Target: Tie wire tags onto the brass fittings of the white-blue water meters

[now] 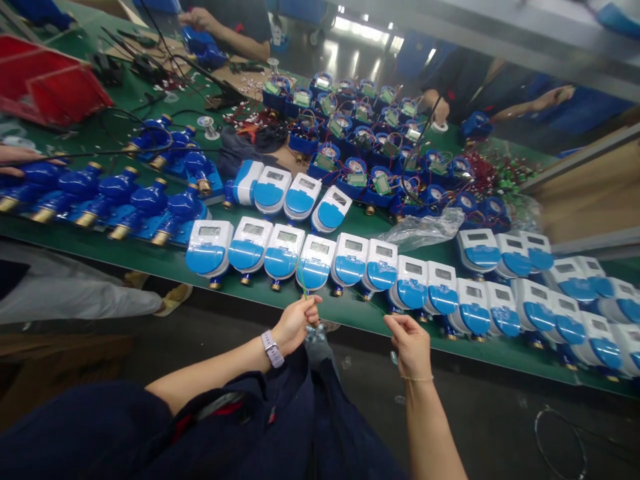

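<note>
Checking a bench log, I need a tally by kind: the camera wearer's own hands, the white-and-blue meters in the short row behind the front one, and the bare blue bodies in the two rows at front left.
Own hands: 2 (left, right)
Short-row meters: 4
Bare blue bodies: 8
Total: 14

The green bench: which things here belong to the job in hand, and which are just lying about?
Seemingly in the job:
green strand, held in the left grip
blue-and-white meters, lined up just beyond

Seemingly lying about:
red bin
crumpled clear plastic
small spool
</note>
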The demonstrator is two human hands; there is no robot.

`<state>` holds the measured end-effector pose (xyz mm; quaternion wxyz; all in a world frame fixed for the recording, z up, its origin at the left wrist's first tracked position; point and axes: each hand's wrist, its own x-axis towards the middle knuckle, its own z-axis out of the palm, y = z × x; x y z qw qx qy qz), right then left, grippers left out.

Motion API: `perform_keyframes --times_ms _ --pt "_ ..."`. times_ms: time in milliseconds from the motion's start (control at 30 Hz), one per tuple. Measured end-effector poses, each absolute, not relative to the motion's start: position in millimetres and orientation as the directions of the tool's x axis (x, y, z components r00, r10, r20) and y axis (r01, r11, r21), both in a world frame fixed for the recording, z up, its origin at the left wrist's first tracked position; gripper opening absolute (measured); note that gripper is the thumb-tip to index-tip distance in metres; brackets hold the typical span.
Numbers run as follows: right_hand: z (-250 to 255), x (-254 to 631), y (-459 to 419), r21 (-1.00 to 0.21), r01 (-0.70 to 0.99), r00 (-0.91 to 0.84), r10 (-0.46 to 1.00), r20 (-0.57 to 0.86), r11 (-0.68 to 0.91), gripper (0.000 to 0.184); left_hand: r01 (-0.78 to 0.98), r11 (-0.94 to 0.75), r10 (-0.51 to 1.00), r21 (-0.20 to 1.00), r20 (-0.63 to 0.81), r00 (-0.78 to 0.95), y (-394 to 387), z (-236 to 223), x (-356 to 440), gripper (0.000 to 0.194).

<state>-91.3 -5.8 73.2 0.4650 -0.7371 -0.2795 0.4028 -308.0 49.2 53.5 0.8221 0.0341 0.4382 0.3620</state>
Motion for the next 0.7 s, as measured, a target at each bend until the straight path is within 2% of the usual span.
perform_keyframes --times_ms 100,233,700 --pt "77 -98 11 -0.876 0.270 0.434 0.862 -0.260 -0.400 0.029 -0.533 0.800 0.502 0.274 -0.792 0.347 39 28 -302 0.009" --pt "79 -104 25 -0.823 0.397 0.301 0.905 -0.300 -0.406 0.029 -0.520 0.833 0.418 0.188 -0.830 0.368 47 4 -288 0.014" --pt "75 -91 36 -0.780 0.425 0.280 0.886 -0.369 -0.459 0.029 -0.529 0.811 0.458 0.252 -0.835 0.304 70 -10 -260 0.021"
